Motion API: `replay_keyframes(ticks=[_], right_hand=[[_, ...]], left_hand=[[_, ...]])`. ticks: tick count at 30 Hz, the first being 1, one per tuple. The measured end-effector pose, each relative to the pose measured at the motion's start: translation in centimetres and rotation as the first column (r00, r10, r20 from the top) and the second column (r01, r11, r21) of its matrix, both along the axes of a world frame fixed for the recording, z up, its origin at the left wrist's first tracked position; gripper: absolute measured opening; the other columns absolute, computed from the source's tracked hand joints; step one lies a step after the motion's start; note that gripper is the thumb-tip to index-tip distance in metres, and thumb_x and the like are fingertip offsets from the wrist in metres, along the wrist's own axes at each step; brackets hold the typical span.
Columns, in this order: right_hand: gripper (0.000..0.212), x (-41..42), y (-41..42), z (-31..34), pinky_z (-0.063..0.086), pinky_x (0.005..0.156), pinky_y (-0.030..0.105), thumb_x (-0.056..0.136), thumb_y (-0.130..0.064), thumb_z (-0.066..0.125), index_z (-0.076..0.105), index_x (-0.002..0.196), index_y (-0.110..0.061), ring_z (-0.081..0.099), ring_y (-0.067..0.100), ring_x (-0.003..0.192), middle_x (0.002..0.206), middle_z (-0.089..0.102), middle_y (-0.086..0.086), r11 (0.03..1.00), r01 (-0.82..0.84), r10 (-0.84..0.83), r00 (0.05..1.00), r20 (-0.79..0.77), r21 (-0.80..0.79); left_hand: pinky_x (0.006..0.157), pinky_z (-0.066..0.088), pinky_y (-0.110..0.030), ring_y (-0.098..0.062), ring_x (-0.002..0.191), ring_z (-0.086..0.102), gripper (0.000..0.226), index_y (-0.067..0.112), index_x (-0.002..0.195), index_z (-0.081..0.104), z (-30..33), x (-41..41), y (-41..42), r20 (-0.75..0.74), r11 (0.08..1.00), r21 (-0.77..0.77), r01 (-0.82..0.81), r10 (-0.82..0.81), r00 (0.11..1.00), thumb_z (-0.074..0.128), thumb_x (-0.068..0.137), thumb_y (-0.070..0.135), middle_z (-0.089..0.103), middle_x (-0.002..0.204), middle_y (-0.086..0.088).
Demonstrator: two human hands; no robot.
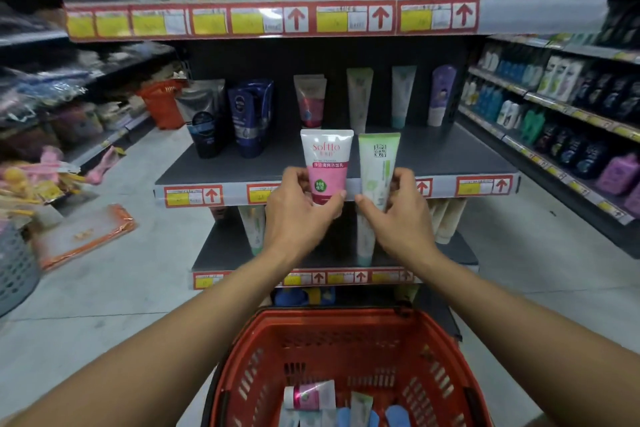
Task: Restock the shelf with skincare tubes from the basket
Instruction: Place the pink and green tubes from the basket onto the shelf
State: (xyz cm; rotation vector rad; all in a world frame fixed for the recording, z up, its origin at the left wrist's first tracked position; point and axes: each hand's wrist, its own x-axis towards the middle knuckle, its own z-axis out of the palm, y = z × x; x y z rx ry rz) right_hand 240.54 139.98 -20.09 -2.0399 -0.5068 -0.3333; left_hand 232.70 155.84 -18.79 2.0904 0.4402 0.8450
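Note:
My left hand [298, 215] grips a pink and white tube [327, 163] by its lower end and holds it upright at the front edge of the middle shelf [450, 156]. Beside it my right hand [398, 215] grips a pale green tube [379, 166], also upright. Both tubes stand in front of the shelf's price rail. Further back on that shelf stand a pink tube [310, 100], two pale green tubes [360, 99] and a purple tube [441, 94]. Below me the red basket [440, 350] holds several more tubes [311, 395].
Dark blue tubes [249, 114] and a black pouch [204, 118] stand at the shelf's left. Boxed goods fill the top shelf [270, 21]. More tubes stand on the lower shelf [254, 229]. A side rack of bottles [571, 107] runs on the right. Packets [83, 236] and a grey basket [14, 270] lie on the floor left.

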Motion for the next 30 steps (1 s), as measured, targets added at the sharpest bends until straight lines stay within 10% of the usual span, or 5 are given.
replay_keyframes(ticks=[18,30], right_hand=[[0.057,9.6,3.4,5.1,0.058,0.087,0.047,0.080,-0.044,0.084,0.053,0.122,-0.021,0.070,0.022,0.102,0.116,0.072,0.000,0.995,0.090,-0.093,0.995,0.046,0.052],[0.056,11.0,3.6,3.3,0.054,0.079,0.041,0.074,-0.055,0.082,0.054,0.108,-0.019,0.063,0.026,0.097,0.105,0.063,0.002,0.972,0.117,-0.106,0.992,0.066,-0.201]], left_hand=[[0.088,0.060,-0.044,-0.018,0.096,0.071,0.061,0.021,0.119,0.059,4.2,8.5,5.2,0.004,0.991,0.067,-0.120,0.120,0.993,0.087,0.076,0.055,0.074,0.103,0.004],[0.085,0.058,-0.040,-0.020,0.101,0.069,0.075,0.018,0.125,0.056,2.5,9.8,5.8,-0.082,0.992,0.093,-0.091,0.099,0.992,0.089,0.071,0.058,0.073,0.110,0.001]])
